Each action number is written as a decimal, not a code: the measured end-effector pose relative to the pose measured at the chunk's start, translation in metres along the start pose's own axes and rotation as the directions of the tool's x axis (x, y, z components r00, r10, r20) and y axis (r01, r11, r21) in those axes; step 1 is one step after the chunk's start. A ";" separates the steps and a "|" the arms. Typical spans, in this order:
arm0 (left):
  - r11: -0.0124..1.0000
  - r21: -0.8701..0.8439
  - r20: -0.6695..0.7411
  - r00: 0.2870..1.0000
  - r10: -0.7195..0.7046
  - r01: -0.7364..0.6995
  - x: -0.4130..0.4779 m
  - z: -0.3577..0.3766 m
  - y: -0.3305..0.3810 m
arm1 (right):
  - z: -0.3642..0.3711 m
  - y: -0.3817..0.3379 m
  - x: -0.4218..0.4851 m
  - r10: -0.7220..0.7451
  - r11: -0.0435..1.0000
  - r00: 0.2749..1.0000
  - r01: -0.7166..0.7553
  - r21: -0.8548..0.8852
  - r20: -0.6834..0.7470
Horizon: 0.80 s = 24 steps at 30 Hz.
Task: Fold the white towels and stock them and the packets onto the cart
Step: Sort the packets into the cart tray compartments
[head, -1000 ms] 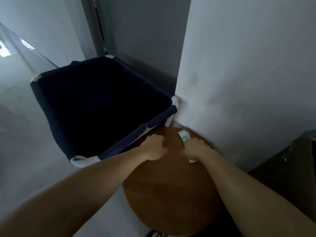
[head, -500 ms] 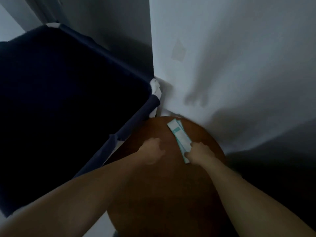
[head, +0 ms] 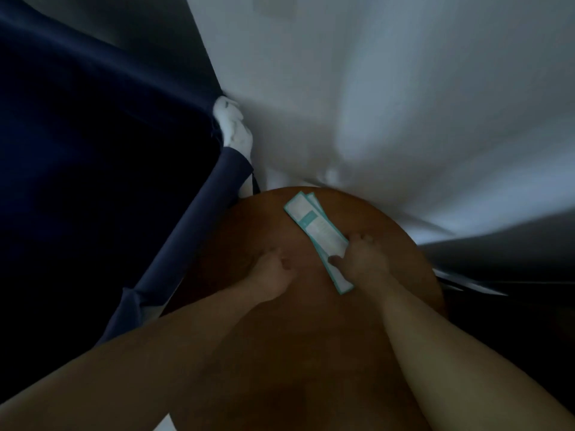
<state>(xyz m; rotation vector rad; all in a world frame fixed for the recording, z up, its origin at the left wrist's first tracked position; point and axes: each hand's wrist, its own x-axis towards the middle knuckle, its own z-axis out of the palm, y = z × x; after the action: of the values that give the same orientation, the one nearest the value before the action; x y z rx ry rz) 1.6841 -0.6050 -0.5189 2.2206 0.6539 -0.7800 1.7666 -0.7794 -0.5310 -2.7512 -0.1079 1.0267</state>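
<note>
Packet pick-up. Right hand [head: 361,259] pinches the overlapped packets [head: 317,228], at least 2, lying on the round surface [head: 295,337] by the wall. Left hand [head: 270,275] rests curled, holding nothing. Next move likely: lift them clear for stocking.

Single head view, close above the round table [head: 311,353], facing steeply down, seemingly toward a dim wall [head: 373,104]

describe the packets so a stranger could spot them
Find the round brown table beside the dark blue fabric bin. On its far side lie the packets, gripped by the right hand. They are the only pale, teal-edged strips there.
</note>
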 end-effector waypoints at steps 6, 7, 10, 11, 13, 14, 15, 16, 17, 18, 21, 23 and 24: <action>1.000 -0.021 0.007 1.000 0.002 -0.002 0.010 0.009 -0.002 | 0.016 0.006 0.005 0.009 0.991 0.999 -0.004 0.134 -0.033; 1.000 -0.028 -0.004 1.000 0.004 -0.004 0.010 0.010 -0.002 | 0.015 0.007 0.004 0.009 0.985 1.000 -0.004 0.174 -0.030; 0.998 -0.065 -0.048 0.999 0.021 -0.024 0.010 0.010 -0.001 | 0.007 0.012 0.003 0.053 0.955 0.997 -0.036 0.295 -0.051; 0.997 -0.080 -0.060 0.998 0.017 -0.022 0.010 0.010 0.000 | 0.005 0.015 0.003 0.076 0.934 0.995 -0.046 0.353 -0.070; 0.994 -0.106 -0.076 0.997 0.009 -0.017 0.010 0.010 0.000 | 0.003 0.018 0.003 0.112 0.886 0.989 -0.055 0.461 -0.097; 0.994 -0.111 -0.075 0.997 0.010 -0.018 0.010 0.010 0.000 | 0.004 0.018 0.003 0.124 0.863 0.988 -0.061 0.501 -0.093; 0.994 -0.112 -0.068 0.998 0.008 -0.016 0.010 0.011 -0.001 | 0.007 0.017 0.001 0.132 0.840 0.988 -0.070 0.538 -0.077; 0.994 -0.112 -0.064 0.998 0.010 -0.017 0.010 0.012 -0.002 | 0.013 0.014 0.000 0.142 0.816 0.989 -0.089 0.571 -0.049; 0.993 -0.116 -0.064 0.998 0.008 -0.016 0.010 0.014 -0.004 | 0.020 0.011 -0.002 0.149 0.804 0.989 -0.108 0.585 -0.021; 0.993 -0.121 -0.065 0.998 0.004 -0.012 0.011 0.016 -0.007 | 0.030 0.007 -0.003 0.158 0.805 0.987 -0.130 0.578 0.002; 0.988 -0.152 -0.051 0.998 -0.045 0.037 0.010 0.021 -0.013 | 0.056 -0.010 -0.006 0.205 0.832 0.978 -0.197 0.519 0.042; 0.987 -0.151 -0.047 0.997 -0.062 0.054 0.009 0.023 -0.017 | 0.065 -0.025 -0.007 0.244 0.836 0.969 -0.232 0.497 0.042; 0.986 -0.157 -0.047 0.997 -0.063 0.055 0.009 0.024 -0.019 | 0.066 -0.032 -0.006 0.261 0.836 0.965 -0.244 0.492 0.035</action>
<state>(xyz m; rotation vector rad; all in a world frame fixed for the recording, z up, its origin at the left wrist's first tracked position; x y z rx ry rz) 1.6700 -0.6079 -0.5473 2.0935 0.7818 -0.6784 1.7185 -0.7377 -0.5693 -2.3410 0.4751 0.9081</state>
